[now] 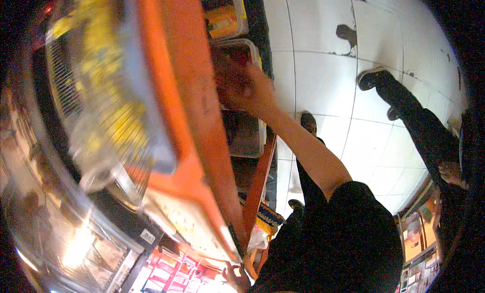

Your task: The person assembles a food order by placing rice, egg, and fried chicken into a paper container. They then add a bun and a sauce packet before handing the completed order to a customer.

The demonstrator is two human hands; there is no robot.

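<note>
Right hand reaching beneath the edge of the orange desk. The middle clear bin lies directly at the grip, its rim showing beyond the knuckles; fingers in shadow, so opening and contents cannot be told. A lower bin sits just beside. Left hand, near the desk's corner: fingers loosely parted, visibly bare.

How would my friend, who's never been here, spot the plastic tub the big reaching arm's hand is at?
Find the big orange counter, then the clear tubs between it and the white tiled floor. The middle tub of the three is it: the right hand is at that one, with none at its neighbours.
</note>
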